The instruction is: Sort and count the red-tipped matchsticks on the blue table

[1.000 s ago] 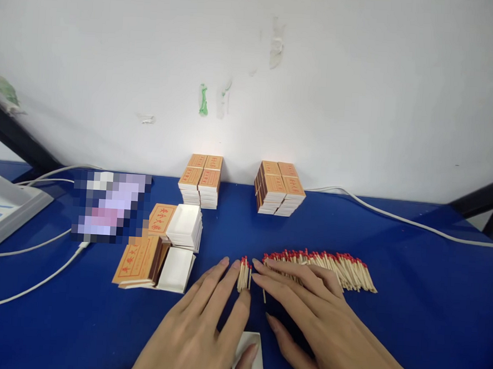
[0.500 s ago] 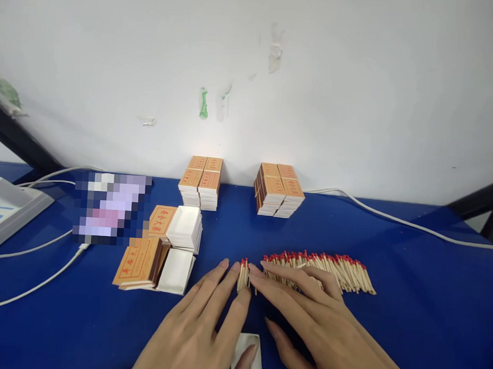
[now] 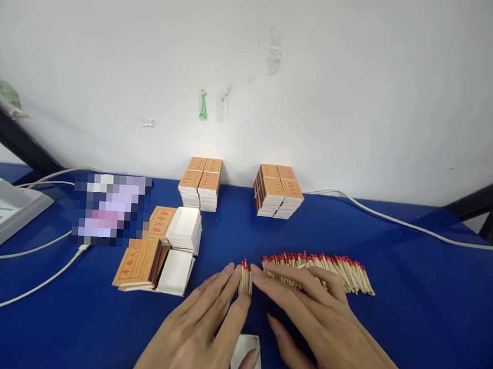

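Note:
A small bunch of red-tipped matches (image 3: 245, 280) lies on the blue table, flanked by the fingertips of both hands. My left hand (image 3: 202, 329) is open, palm down; its middle finger touches the bunch's left side and its index finger is at the lower ends. On the other side, my right hand (image 3: 319, 325) is open with stretched fingers, the index tip beside the bunch and other fingers over the near-left part of a long match pile (image 3: 352, 274). An inner matchbox tray (image 3: 245, 346) lies below, partly hidden by my left thumb.
Orange matchboxes stand in two stacks, a left stack (image 3: 200, 181) and a right stack (image 3: 278, 189), near the wall. White inner trays (image 3: 175, 272) and orange box sleeves (image 3: 137, 264) lie at left. Beyond are a pixelated patch, cables and a white power strip (image 3: 14, 215).
The small bunch has shifted slightly right and is more upright and even, with more matches showing. Both hands have moved very slightly to the right.

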The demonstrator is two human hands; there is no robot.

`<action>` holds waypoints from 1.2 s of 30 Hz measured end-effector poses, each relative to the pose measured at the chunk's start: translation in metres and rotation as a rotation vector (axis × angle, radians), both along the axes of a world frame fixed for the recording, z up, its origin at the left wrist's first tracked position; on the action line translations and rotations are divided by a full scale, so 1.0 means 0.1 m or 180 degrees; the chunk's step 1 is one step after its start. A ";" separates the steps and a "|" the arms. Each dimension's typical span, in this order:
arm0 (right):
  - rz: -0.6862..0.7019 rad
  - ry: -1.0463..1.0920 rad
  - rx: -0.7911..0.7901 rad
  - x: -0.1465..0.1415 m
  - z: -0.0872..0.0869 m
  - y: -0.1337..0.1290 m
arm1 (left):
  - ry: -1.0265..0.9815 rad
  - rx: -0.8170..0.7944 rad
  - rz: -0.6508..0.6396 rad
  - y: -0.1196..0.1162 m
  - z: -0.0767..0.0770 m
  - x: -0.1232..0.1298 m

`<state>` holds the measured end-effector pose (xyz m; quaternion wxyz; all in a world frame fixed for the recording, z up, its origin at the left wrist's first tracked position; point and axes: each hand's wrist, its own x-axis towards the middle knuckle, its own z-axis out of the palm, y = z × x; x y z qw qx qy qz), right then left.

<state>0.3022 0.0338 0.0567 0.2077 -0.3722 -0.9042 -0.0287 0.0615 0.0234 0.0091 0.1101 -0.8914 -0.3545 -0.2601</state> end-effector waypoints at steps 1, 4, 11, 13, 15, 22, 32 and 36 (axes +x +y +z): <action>-0.0041 0.0058 0.0058 0.00 0.00 0.01 | -0.0010 -0.0009 -0.0013 0.00 0.01 0.00; -0.0098 0.0127 0.0149 0.00 0.00 0.02 | -0.0077 0.0023 -0.0028 0.00 0.02 -0.01; 0.0050 -0.0097 -0.0050 -0.02 -0.04 0.00 | -0.0078 0.0035 -0.0056 -0.01 0.01 -0.02; 0.0022 -0.0009 0.0003 -0.01 -0.05 0.01 | -0.0067 0.0032 -0.0060 -0.01 0.00 -0.02; -0.0066 0.0087 0.0098 -0.01 -0.04 0.02 | -0.0071 0.0053 -0.0066 0.00 0.01 -0.02; -0.0022 -0.0016 -0.0011 -0.01 -0.02 0.01 | -0.0037 0.0074 -0.0055 -0.01 0.02 -0.02; -0.0023 0.0023 -0.0037 -0.01 -0.03 0.02 | -0.0054 0.0089 -0.0039 0.01 0.02 0.00; 0.0061 -0.0012 -0.0139 -0.01 0.00 0.01 | -0.0035 0.0096 -0.0036 0.00 0.03 -0.01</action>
